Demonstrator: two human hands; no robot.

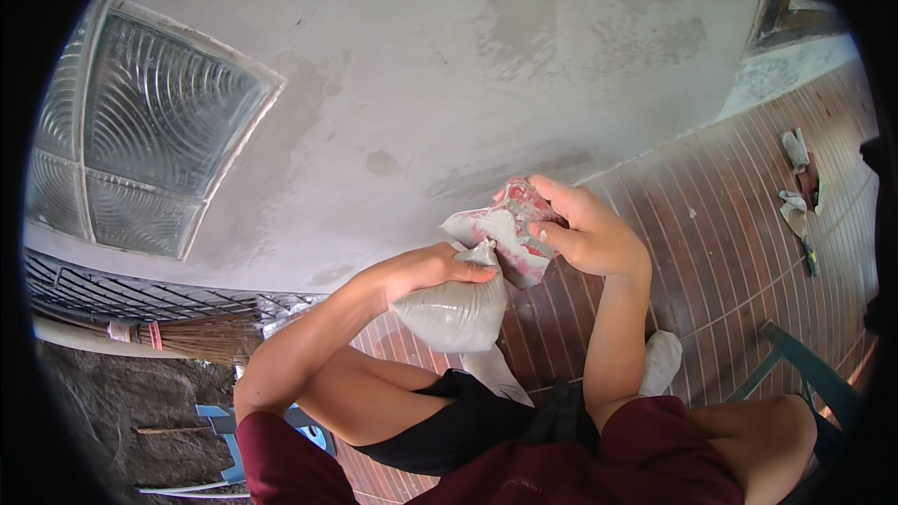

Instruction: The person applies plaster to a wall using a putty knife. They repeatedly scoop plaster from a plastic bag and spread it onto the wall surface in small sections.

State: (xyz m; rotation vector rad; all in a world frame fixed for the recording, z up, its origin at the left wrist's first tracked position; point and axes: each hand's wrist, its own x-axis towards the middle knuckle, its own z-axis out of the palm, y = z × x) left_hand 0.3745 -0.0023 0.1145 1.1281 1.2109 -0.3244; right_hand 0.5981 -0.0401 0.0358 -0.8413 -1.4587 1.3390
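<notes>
My left hand (432, 268) grips the neck of a clear plastic bag (456, 310) full of grey powder, which hangs just below my fingers. Right beside it, my right hand (587, 229) pinches the crumpled red-and-white top of the bag (505, 224), pulling it up and away from the left hand. Both hands are raised in front of a grey plastered wall (449, 65). My knees and dark shorts show below.
A ribbed glass-block window (140, 131) is set in the wall at left. A straw broom (201, 337) lies low left. The brown tiled floor (739, 224) carries dusty gloves and small tools (800, 192) at right. A blue-green bar (809, 369) crosses lower right.
</notes>
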